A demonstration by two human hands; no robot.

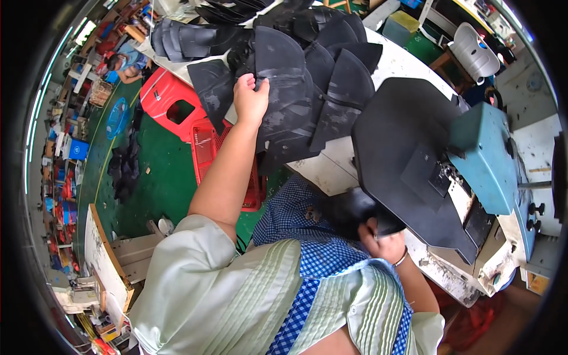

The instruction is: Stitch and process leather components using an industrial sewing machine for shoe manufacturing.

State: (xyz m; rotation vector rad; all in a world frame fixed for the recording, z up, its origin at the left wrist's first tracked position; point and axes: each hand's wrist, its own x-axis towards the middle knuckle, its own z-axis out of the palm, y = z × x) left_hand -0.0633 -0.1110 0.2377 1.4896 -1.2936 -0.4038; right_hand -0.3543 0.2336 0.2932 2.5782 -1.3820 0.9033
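Nearest, below both hands, a pale green shirt (204, 290) is worn. By the right hand (383, 241), slightly blurred, a glossy black piece (348, 214) is gripped at its edge above the lap. Black panels (279, 52) are heaped under and beyond the left hand (251, 102), whose fingers are curled; whether a panel is pinched cannot be told. Because the panels overlap, neighbours might be dragged loose; the piece could be creased against the black worktop (402, 142) beside the right hand.

Curved black panels (279, 53) in a heap, shiny black piece (348, 212) apart
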